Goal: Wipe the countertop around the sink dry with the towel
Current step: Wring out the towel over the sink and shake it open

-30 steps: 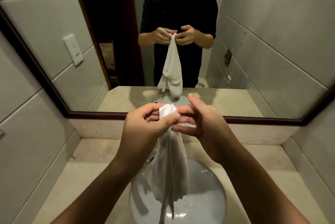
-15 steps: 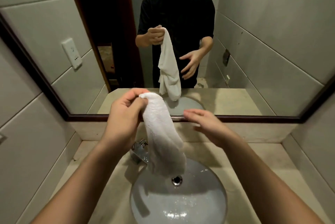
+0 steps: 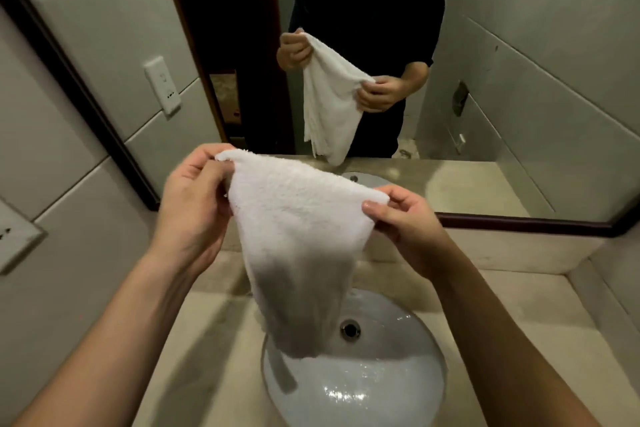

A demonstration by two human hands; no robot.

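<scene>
Head view: both hands pinch the towel's top edge, left hand (image 3: 194, 198), right hand (image 3: 405, 222), towel (image 3: 298, 239) hanging above the sink (image 3: 363, 388). Danger: its tail dips into the wet basin and smears the counter (image 3: 519, 316).

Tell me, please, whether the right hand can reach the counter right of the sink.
Probably yes: the right hand, pinching the towel above the sink, has nothing visible between it and that counter.

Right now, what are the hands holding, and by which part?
The towel, by its top edge: left hand pinches one upper corner, right hand the other. The rest hangs free above the sink.
</scene>
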